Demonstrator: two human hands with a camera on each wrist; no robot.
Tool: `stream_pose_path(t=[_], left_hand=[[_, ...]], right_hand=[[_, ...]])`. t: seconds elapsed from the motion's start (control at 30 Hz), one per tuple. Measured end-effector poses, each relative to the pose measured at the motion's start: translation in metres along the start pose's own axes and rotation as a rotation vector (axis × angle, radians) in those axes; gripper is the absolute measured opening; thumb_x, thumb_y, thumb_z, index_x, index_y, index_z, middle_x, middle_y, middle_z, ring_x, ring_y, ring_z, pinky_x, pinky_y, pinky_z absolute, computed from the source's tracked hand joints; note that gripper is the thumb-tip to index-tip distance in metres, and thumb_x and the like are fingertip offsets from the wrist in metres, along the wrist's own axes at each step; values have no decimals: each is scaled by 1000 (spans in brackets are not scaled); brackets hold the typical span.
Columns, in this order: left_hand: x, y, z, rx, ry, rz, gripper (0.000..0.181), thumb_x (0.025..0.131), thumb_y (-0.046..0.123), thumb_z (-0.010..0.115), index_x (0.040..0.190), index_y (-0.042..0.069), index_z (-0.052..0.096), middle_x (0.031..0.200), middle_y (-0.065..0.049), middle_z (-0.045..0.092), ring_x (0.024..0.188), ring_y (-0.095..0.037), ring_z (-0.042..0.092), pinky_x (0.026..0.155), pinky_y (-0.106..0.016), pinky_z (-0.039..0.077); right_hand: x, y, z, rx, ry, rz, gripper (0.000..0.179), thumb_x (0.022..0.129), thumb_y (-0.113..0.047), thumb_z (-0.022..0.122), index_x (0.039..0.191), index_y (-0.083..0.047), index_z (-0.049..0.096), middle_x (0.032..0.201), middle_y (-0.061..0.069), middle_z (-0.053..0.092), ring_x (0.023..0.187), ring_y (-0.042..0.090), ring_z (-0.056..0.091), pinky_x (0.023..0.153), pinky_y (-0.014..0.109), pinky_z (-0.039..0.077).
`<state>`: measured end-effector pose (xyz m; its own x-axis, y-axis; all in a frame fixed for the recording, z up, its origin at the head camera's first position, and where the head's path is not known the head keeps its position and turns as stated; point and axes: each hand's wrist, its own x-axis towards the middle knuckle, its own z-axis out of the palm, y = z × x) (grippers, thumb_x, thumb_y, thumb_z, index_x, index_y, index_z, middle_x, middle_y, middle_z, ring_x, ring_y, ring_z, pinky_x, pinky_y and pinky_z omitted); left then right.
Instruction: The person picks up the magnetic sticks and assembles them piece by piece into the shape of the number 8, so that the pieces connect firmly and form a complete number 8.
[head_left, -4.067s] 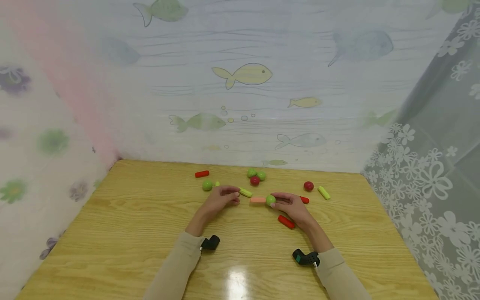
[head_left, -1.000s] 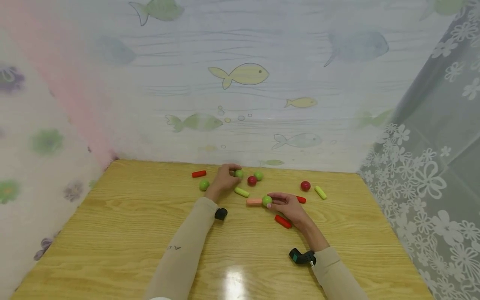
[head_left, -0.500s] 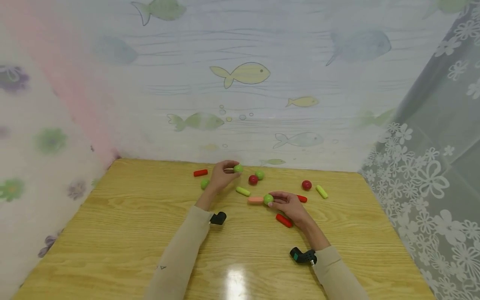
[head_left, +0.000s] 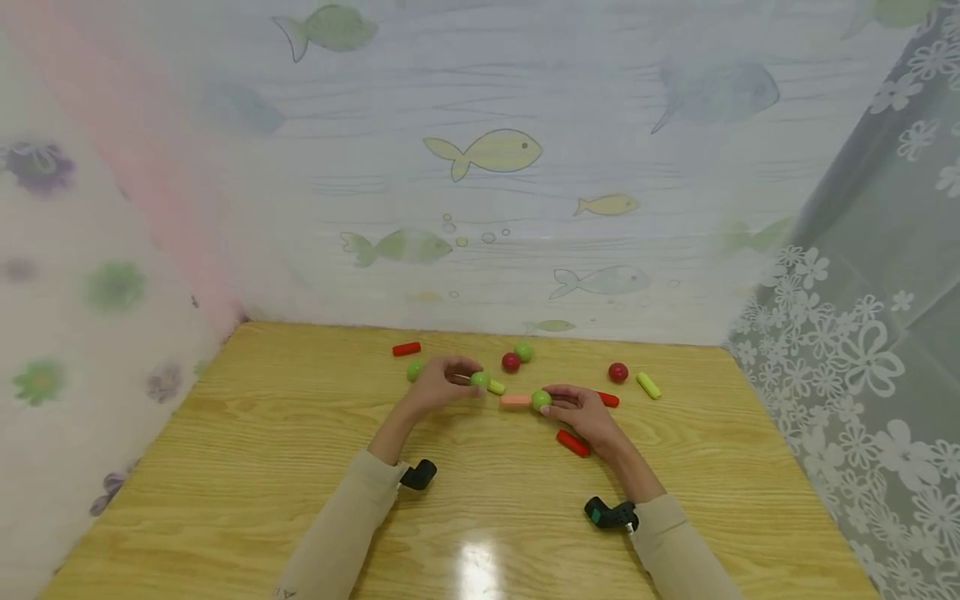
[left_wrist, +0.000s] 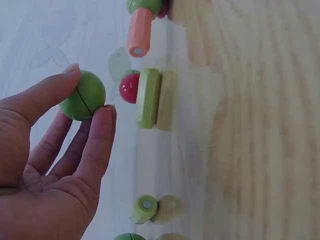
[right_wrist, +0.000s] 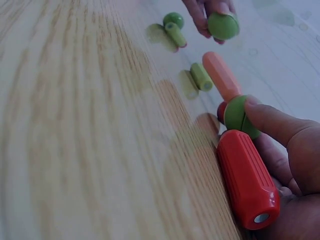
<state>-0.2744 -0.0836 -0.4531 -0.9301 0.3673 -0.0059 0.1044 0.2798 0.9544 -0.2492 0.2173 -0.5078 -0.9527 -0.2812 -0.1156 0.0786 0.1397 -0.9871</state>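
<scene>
My left hand (head_left: 442, 387) pinches a green ball (left_wrist: 84, 96) between thumb and fingertips, held above the table. To its right, my right hand (head_left: 587, 412) grips another green ball (head_left: 541, 401). From that ball an orange stick (head_left: 516, 402) sticks out leftward, its free end towards the left hand; a shiny disc shows on that end in the left wrist view. Just behind the left hand's ball lies a yellow-green stick (head_left: 496, 387). A red stick (head_left: 573, 443) lies in front of the right hand, and a second red stick (head_left: 608, 400) is partly hidden behind it.
At the back of the wooden table (head_left: 247, 467) a dark red ball (head_left: 511, 362) and green ball (head_left: 524, 352) sit together. Farther right are a red ball (head_left: 618, 372) and yellow-green stick (head_left: 648, 386). At left lie a red stick (head_left: 407, 349) and a partly hidden green ball (head_left: 415, 370).
My left hand took a green ball from the back cluster, lifted it and brought it forward, close to the orange stick's free end. The right hand keeps its hold in the same place.
</scene>
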Motion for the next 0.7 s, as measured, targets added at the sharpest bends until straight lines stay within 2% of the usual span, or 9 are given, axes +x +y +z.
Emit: stream_pose_path(t=[0.17, 0.37, 0.57, 0.7], left_hand=[[-11, -2, 1, 12, -66, -26, 36, 88, 7, 79, 121, 1, 68, 122, -16, 68, 112, -31, 67, 93, -39, 57], [-17, -13, 4, 49, -102, 7, 39, 88, 5, 79, 124, -3, 66, 126, -20, 65, 114, -35, 66, 94, -40, 57], [-17, -22, 6, -12, -91, -55, 38, 88, 3, 78, 125, 0, 66, 125, -15, 67, 112, -27, 67, 94, -38, 56], [-16, -25, 9, -26, -65, -60, 38, 87, 5, 80, 123, 2, 68, 120, -13, 70, 111, -22, 66, 96, -38, 54]], right_hand=[[-1, -1, 0, -6, -5, -11, 48, 97, -13, 71, 139, 4, 55, 135, 17, 63, 110, 6, 66, 91, 20, 53], [-2, -2, 0, -2, -1, -10, 48, 97, -12, 71, 139, 5, 55, 133, 15, 65, 108, 4, 66, 90, 18, 53], [-1, -1, 0, 2, -7, -15, 47, 97, -13, 71, 139, 5, 56, 132, 15, 65, 108, 4, 66, 90, 19, 54], [0, -1, 1, 5, -3, -14, 47, 97, -13, 71, 138, 4, 57, 131, 14, 65, 109, 6, 66, 90, 20, 54]])
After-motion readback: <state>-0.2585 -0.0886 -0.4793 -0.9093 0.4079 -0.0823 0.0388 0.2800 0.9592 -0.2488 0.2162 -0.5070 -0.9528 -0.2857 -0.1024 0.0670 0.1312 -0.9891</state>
